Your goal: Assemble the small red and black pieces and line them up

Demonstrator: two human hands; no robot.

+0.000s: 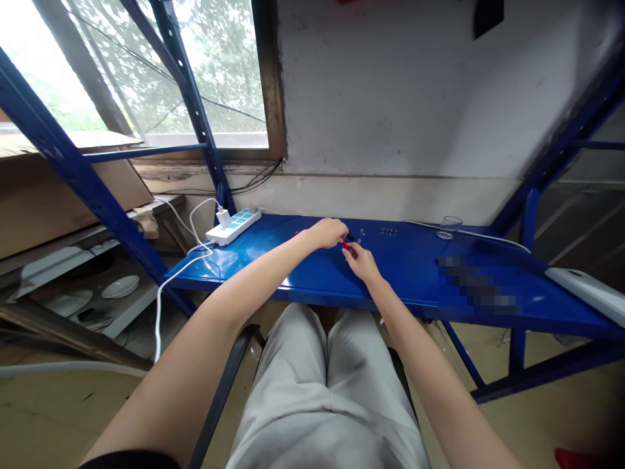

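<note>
Over the blue table [405, 273], my two hands come together near the middle. My right hand [362, 262] pinches a small red object [346, 245], too small to name exactly. Beside its tip, my left hand [329, 232] is closed with the fingers curled down; a dark slim part shows at its fingertips, but what it holds is mostly hidden. Just past the hands lie small clear pieces [362, 232]. A row of several tiny pieces [389, 231] sits farther right. Behind my left wrist, a bit of red [297, 232] shows on the tabletop.
A white power strip [234, 227] with a plugged-in charger and cables occupies the table's left end. Toward the right stand a clear glass [449, 227], a blurred-out dark item [476, 283] and a white device [588, 293]. Blue rack posts [190, 98] rise on both sides.
</note>
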